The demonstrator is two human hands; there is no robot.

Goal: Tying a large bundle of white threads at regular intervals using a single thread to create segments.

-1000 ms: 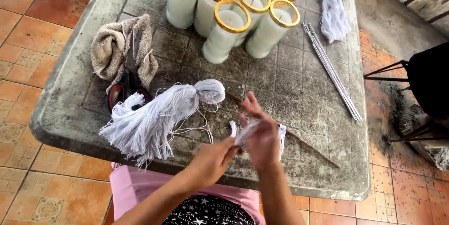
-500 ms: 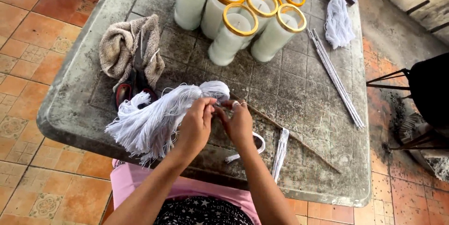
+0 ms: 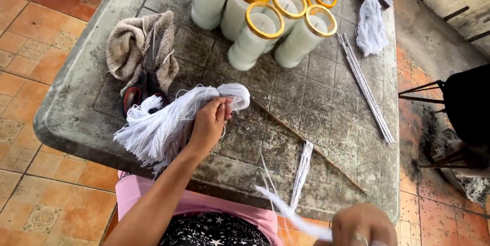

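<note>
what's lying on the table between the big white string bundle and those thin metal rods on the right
In the head view, a long thin wooden stick runs diagonally between the white string bundle and the metal rods.

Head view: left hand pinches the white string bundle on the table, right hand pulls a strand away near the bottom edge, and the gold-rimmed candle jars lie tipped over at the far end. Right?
Not quite. The head view shows the candle jars standing upright, not tipped over. The rest holds: the left hand pinches the white string bundle on the table, and the right hand pulls a strand near the bottom edge.

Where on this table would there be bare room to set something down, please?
Bare tabletop lies between the thin stick and the metal rods. It is crowded by the candle jars, and around the left hand, string bundle and cloth.
</note>
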